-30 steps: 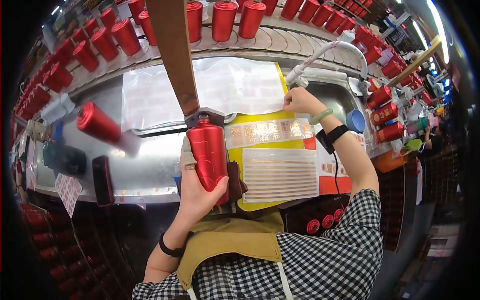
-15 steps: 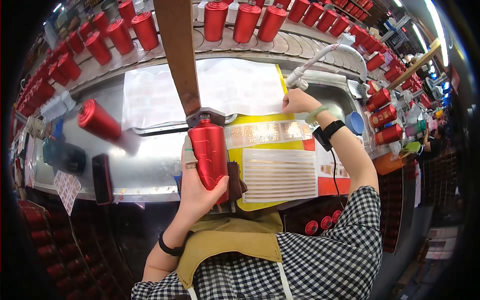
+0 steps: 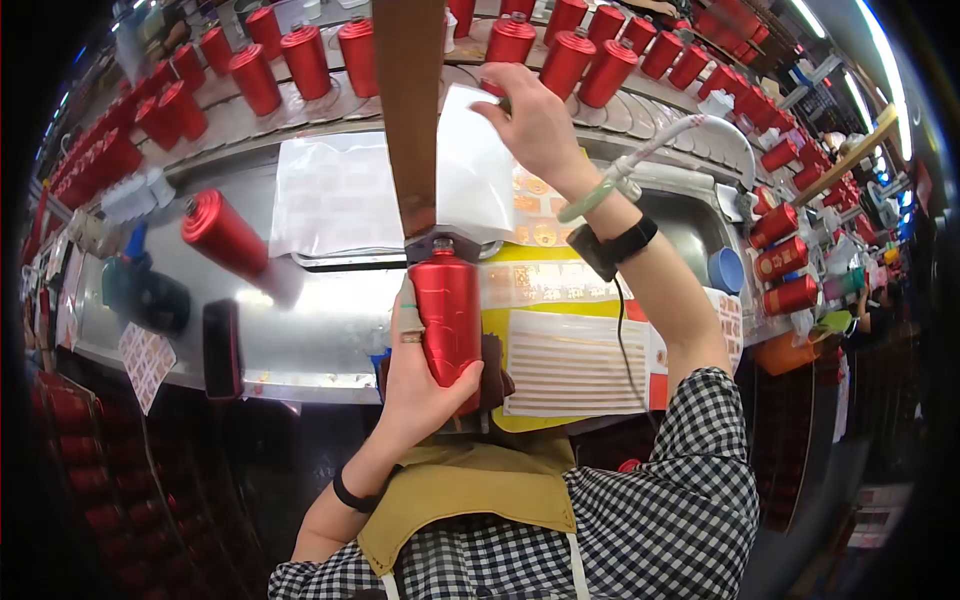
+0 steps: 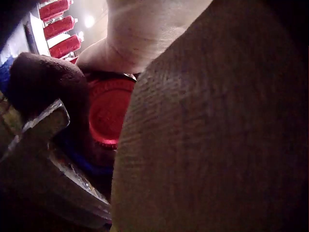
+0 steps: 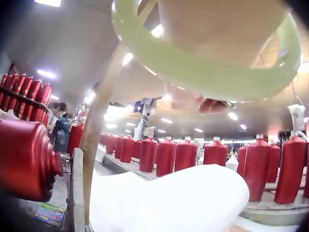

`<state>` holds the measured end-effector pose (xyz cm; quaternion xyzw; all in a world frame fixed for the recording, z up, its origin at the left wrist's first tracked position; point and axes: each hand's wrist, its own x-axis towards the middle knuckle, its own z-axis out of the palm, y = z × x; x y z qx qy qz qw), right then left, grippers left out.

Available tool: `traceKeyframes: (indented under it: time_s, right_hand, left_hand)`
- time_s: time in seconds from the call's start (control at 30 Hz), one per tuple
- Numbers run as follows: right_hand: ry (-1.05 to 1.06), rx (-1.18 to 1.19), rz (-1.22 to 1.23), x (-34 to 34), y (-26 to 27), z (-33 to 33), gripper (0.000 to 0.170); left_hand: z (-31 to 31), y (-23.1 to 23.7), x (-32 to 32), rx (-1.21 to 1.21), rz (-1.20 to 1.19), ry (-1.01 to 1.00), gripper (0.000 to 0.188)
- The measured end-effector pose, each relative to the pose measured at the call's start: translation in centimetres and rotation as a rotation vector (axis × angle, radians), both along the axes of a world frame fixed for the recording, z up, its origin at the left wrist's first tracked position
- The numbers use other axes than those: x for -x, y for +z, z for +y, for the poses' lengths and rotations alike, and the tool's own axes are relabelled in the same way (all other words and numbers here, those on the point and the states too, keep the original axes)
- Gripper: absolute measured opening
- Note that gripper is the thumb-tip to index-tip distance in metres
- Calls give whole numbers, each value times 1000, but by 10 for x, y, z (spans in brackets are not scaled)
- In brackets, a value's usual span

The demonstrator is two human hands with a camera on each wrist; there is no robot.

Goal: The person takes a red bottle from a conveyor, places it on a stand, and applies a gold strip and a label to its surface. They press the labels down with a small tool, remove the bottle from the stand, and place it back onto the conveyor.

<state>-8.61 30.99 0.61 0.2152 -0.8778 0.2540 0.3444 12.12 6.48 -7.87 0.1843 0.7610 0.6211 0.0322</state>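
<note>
In the head view, the left hand (image 3: pixel 418 375) grips a red bottle (image 3: pixel 447 315) around its left side, thumb across the lower front. The bottle's neck meets a dark bracket (image 3: pixel 428 243) at the wooden post's foot. The right hand (image 3: pixel 540 130) hovers over the sheets, fingers bent and apart from the thumb; no object shows between them. Just below and left of it, a white cover sheet (image 3: pixel 475 175) curves upward, exposing gold-and-red patterns (image 3: pixel 538 215). In the left wrist view, the bottle's round base (image 4: pixel 112 113) shows; fingertips are hidden. In the right wrist view, fingertips (image 5: pixel 210 105) appear above the white sheet (image 5: pixel 169 198).
The wooden post (image 3: pixel 408 110) rises between the hands. Several red bottles (image 3: pixel 305 62) line the far conveyor. Another red bottle (image 3: pixel 225 235) and a phone (image 3: pixel 221 348) stand left. A striped sheet (image 3: pixel 575 365), faucet (image 3: pixel 655 145) and blue cup (image 3: pixel 724 270) are right.
The right hand has risen forward and left from the sheet's lower right corner. The sheet's right part has lifted and folded left, uncovering patterns. The left hand still grips the bottle.
</note>
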Motion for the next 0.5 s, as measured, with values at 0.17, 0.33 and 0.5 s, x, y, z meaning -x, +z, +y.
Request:
traceKeyframes:
  time_s: [0.17,0.33,0.5]
  right_hand:
    - [-346,-148,-820,-4,-72,48,43]
    - [-2,445,-985,1,-93,43,20]
    - [211,479,-862,51,-47,-48,26]
  left_hand:
    - [-3,2,3,90,87,-11,102]
    - [-5,0,1,105,82,-3,107]
    - [-5,-4,0,118,84,-7,112]
